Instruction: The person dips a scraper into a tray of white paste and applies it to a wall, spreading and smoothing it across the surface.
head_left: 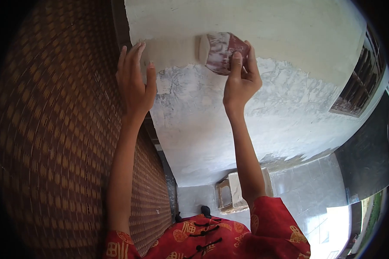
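Note:
My right hand (242, 82) grips a dark red putty spreader (222, 54), thumb on its near face and fingers behind. White putty smears much of the blade, and a thick pale band of it lies along the left edge, close against the wall (203, 142). Off to the left, my left hand (136, 84) holds nothing, its fingers stretched upward and thumb apart, by the wall's left edge. Across the upper wall runs a smooth beige coat (168, 49); beneath it is a rough white and grey patchy area (194, 82).
A woven brown panel (60, 129) rises close on my left. Below stands a dusty plastic stool (235, 192) on the grey tiled floor (289, 177). A slatted opening (361, 77) is set in the wall at the right, with a dark panel (365, 155) beyond.

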The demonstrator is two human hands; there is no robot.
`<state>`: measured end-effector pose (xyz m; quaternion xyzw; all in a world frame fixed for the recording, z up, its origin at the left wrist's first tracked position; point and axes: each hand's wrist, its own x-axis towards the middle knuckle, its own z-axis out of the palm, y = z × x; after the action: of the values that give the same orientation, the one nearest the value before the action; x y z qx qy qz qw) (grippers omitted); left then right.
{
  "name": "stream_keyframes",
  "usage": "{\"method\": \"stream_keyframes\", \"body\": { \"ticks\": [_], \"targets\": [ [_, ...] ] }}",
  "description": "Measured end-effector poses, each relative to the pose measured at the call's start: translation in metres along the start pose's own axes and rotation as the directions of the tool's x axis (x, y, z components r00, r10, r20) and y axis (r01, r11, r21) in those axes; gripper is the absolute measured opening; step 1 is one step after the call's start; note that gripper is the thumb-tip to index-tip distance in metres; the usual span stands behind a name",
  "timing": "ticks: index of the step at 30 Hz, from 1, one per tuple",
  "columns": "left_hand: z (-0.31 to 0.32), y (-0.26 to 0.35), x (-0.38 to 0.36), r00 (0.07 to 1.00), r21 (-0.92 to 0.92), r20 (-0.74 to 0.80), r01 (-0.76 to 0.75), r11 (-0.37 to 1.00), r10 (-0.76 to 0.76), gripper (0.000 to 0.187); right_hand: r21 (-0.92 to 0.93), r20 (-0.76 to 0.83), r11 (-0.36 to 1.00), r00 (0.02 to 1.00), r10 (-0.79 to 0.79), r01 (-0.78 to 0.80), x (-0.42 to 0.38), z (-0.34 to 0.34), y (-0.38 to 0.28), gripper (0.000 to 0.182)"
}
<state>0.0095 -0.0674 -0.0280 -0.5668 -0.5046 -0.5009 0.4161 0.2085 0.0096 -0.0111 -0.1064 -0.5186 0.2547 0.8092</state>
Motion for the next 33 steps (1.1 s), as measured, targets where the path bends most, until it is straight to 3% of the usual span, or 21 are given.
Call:
{"method": "stream_keyframes", "body": {
  "ticks": [4, 8, 12, 16, 20, 22, 24, 28, 30, 33],
  "targets": [
    [0.001, 0.010, 0.004, 1.000, -0.006, -0.002, -0.020, 1.000, 0.020, 0.043, -0.162, 0.078, 0.972, 0.984, -0.162, 0.173, 0.000, 0.037, 0.025, 0.033],
    [-0.005, 0.004, 0.004, 1.000, 0.015, -0.009, -0.018, 1.000, 0.019, 0.043, -0.081, -0.064, 0.996, 0.997, -0.036, 0.031, 0.044, -0.017, 0.017, 0.035],
    [-0.008, 0.001, 0.005, 1.000, 0.032, -0.029, -0.002, 0.999, 0.003, 0.045, -0.062, -0.271, 0.998, 0.963, -0.013, -0.004, 0.075, -0.073, 0.002, 0.038],
    [0.000, 0.009, 0.009, 1.000, 0.019, -0.021, -0.021, 1.000, 0.021, 0.045, 0.037, -0.105, 0.999, 0.994, 0.003, 0.001, 0.044, -0.044, -0.008, 0.038],
    [0.010, 0.020, 0.011, 0.999, -0.027, -0.024, -0.043, 0.999, 0.042, 0.045, -0.126, 0.122, 0.992, 0.992, 0.031, -0.015, 0.000, 0.001, 0.014, 0.034],
    [0.009, 0.025, 0.011, 0.999, -0.019, -0.008, -0.047, 0.999, 0.047, 0.042, -0.141, 0.110, 0.990, 0.994, -0.012, 0.028, 0.001, 0.000, 0.026, 0.033],
    [0.006, 0.023, 0.010, 0.999, -0.007, -0.010, -0.048, 0.999, 0.048, 0.042, -0.158, -0.022, 0.987, 0.999, 0.027, -0.030, 0.018, -0.024, 0.027, 0.034],
    [0.000, 0.017, 0.007, 1.000, 0.028, -0.008, -0.026, 0.999, 0.026, 0.042, 0.001, -0.265, 0.998, 0.962, 0.061, -0.063, 0.062, -0.096, 0.022, 0.042],
    [0.000, 0.017, 0.008, 1.000, 0.040, -0.013, -0.023, 0.999, 0.024, 0.042, 0.037, -0.287, 0.998, 0.957, 0.054, -0.045, 0.065, -0.104, 0.010, 0.041],
    [0.004, 0.022, 0.009, 0.999, 0.025, -0.015, -0.033, 0.999, 0.034, 0.042, 0.039, -0.106, 0.999, 0.994, 0.034, -0.030, 0.044, -0.069, 0.005, 0.041]
  ]
}}
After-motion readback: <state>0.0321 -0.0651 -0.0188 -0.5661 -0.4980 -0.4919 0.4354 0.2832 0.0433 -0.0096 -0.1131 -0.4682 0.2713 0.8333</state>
